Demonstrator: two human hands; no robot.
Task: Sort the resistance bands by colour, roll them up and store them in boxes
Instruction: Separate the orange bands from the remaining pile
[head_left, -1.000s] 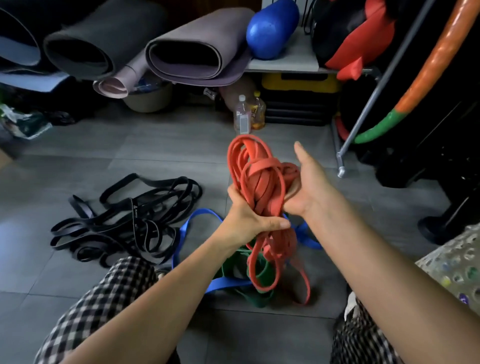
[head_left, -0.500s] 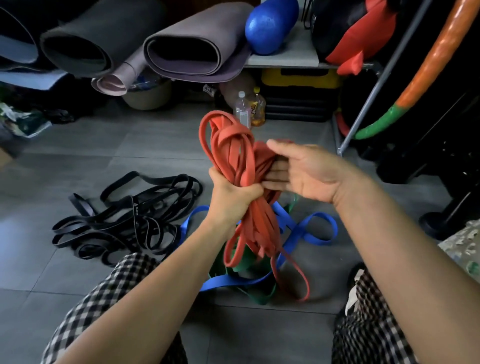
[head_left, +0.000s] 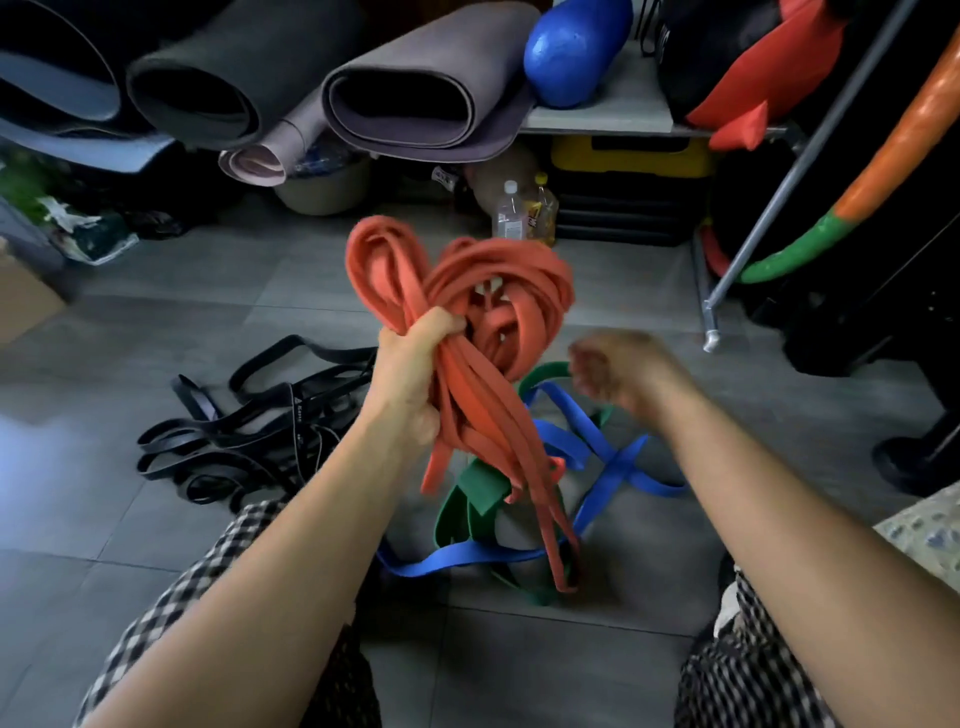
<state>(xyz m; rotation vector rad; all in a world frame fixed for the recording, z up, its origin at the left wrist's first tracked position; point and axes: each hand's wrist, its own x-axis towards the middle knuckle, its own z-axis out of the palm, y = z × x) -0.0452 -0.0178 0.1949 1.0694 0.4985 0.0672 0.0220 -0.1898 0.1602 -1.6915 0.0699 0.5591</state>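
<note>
Tiled floor, left hand gripping orange bands, right hand blurred, grip unclear.

Grey tiled floor, seemingly metal shelf

A storage corner for fitness gear, possibly in a home. Rolled exercise mats and a blue ball sit above, a padded hoop leans at the right, and resistance bands strew the tiled floor.
</note>
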